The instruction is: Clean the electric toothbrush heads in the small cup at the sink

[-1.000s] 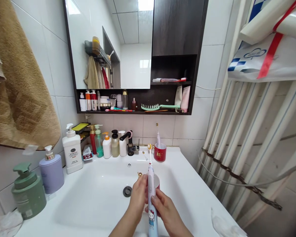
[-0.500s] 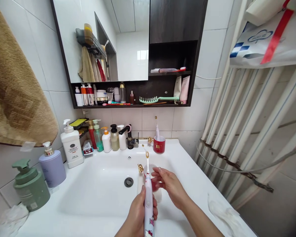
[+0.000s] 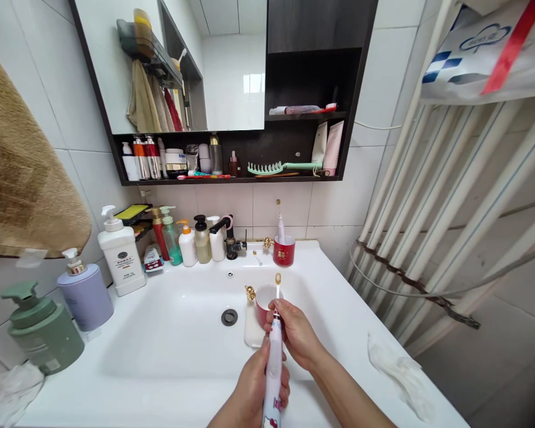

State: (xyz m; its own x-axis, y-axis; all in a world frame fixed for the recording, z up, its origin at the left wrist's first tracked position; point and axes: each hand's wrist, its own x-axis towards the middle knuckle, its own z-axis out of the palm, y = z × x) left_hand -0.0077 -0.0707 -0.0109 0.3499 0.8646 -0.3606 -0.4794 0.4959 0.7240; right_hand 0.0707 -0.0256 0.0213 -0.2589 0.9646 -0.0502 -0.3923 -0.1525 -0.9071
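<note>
My left hand [image 3: 252,389] is closed around the body of a white and pink electric toothbrush [image 3: 273,362], held upright over the white sink [image 3: 169,333]. Its small brush head points up near a red cup [image 3: 264,301]. My right hand [image 3: 294,333] is closed on the upper neck of the toothbrush, right in front of the red cup. The cup stands on a small white tray inside the basin, beside a gold knob [image 3: 250,292].
Pump bottles [image 3: 120,252] line the left and back of the counter by a black tap [image 3: 227,235]. A second red cup [image 3: 283,249] holds another brush. A crumpled tissue [image 3: 399,371] lies right. Radiator pipes [image 3: 432,226] stand right; a brown towel [image 3: 22,178] hangs left.
My right hand moved from the red cup's rim back onto the toothbrush neck. The view tilted down slightly, and the toothbrush shifted a little to the right.
</note>
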